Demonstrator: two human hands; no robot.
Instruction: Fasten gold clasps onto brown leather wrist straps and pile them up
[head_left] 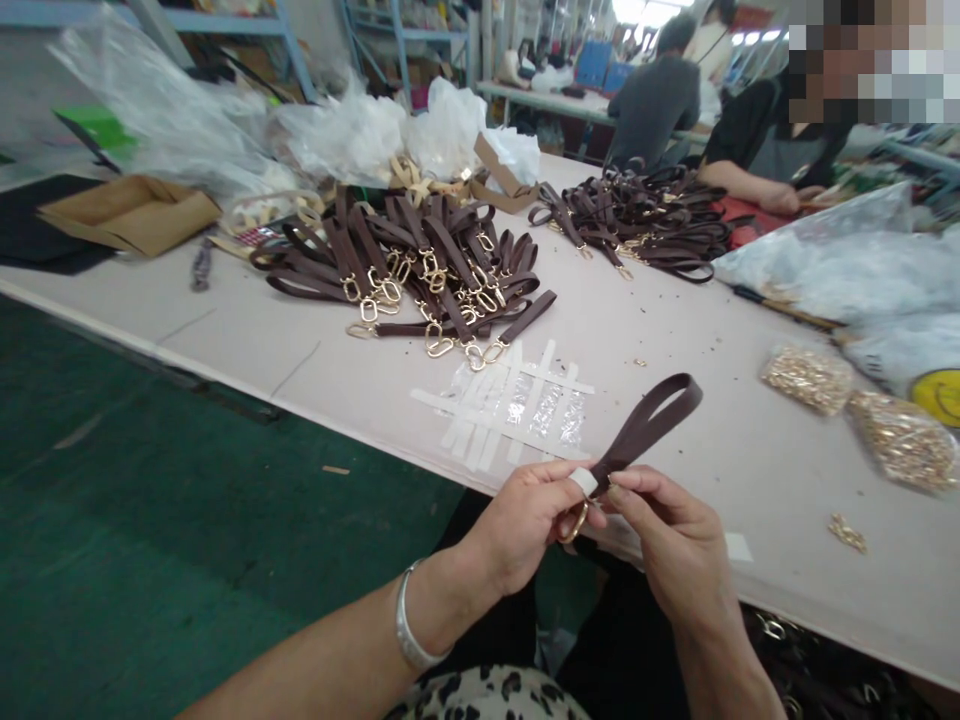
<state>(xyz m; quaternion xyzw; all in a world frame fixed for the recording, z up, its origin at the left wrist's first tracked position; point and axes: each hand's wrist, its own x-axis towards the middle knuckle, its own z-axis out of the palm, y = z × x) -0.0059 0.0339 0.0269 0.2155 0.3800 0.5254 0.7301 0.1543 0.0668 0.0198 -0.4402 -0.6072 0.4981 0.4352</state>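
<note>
A dark brown leather wrist strap (651,422) with a loop at its upper end and a gold clasp ring (575,524) at its lower end is held over the table's front edge. My left hand (525,520) is closed on the strap near the ring; something white wraps the thumb tip. At the strap's other side my right hand (671,530) pinches close to the hardware. Whether a small piece sits between its fingertips is too small to tell. Strips of white tape (517,405) over clear plastic lie on the table just beyond my hands.
A pile of brown straps with gold rings (427,260) lies mid-table, another pile (637,215) farther right. Bags of small gold parts (904,440) and a few loose gold pieces (847,533) are at right. Plastic bags (345,130) stand behind. A co-worker (780,150) sits across the table.
</note>
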